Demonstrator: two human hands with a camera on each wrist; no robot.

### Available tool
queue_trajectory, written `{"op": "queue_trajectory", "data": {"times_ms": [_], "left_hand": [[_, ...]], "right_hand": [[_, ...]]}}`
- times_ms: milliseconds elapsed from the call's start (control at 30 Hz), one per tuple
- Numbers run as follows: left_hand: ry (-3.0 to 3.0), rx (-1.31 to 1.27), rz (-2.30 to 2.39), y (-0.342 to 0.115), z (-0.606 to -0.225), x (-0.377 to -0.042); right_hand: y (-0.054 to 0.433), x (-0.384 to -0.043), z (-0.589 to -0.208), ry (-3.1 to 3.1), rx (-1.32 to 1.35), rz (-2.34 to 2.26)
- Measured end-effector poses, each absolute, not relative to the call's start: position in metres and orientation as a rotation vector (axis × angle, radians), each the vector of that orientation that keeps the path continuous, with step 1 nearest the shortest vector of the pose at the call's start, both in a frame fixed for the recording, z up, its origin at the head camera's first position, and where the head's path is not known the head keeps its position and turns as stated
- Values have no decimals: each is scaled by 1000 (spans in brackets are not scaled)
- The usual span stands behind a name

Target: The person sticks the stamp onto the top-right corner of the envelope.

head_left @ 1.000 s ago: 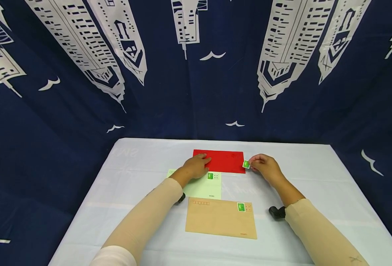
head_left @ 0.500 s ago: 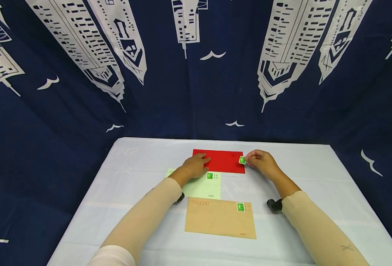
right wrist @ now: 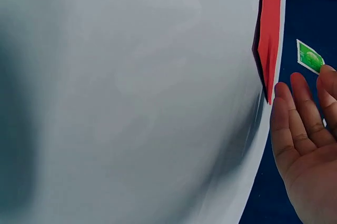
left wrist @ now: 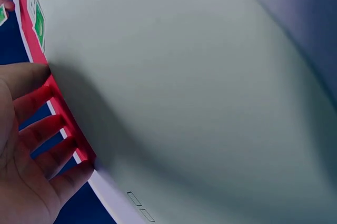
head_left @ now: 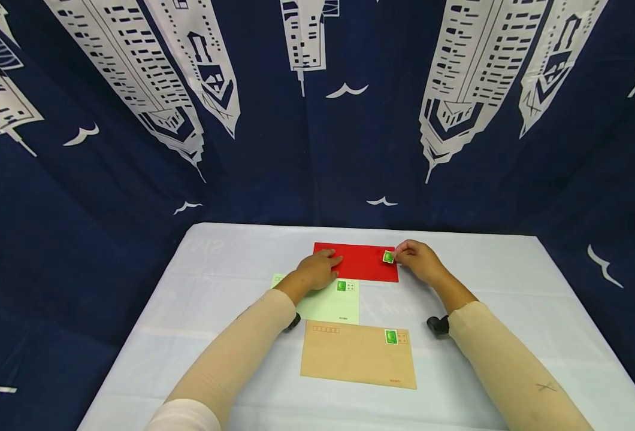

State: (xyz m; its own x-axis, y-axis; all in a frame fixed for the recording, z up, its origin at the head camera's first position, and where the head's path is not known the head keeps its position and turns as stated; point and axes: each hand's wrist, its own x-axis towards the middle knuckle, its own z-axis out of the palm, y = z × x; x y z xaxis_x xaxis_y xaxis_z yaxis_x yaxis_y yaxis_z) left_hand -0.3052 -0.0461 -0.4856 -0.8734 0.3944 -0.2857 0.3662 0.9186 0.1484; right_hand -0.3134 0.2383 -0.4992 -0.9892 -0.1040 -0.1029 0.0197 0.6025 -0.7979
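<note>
A red envelope [head_left: 363, 263] lies across the far part of the table. My left hand [head_left: 316, 269] rests on its left end with the fingers spread; in the left wrist view the fingertips [left wrist: 79, 169] press on the red paper. Between thumb and finger my right hand [head_left: 421, 258] pinches a green postage stamp [head_left: 388, 257] with a white border, held over the envelope's right end. The right wrist view shows the stamp [right wrist: 309, 56] raised above the red paper, apart from it.
A pale green envelope [head_left: 330, 305] bearing a green stamp lies nearer, partly under my left arm. Closer still is a brown envelope [head_left: 357, 356] with a stamp at its upper right. A white cloth [head_left: 484, 269] covers the table; a dark blue printed curtain [head_left: 307, 149] hangs behind.
My right hand has moved left and slightly away from me, carrying the stamp from the red envelope's right edge to over its upper right part. The left hand has stayed put.
</note>
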Motion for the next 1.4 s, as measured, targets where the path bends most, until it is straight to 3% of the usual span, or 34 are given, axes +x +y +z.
{"op": "queue_trajectory", "data": {"times_ms": [1400], "left_hand": [[2782,536,119,-45,-490,-306]], "right_hand": [[221,-342,-513,2846,-127,-1190]]}}
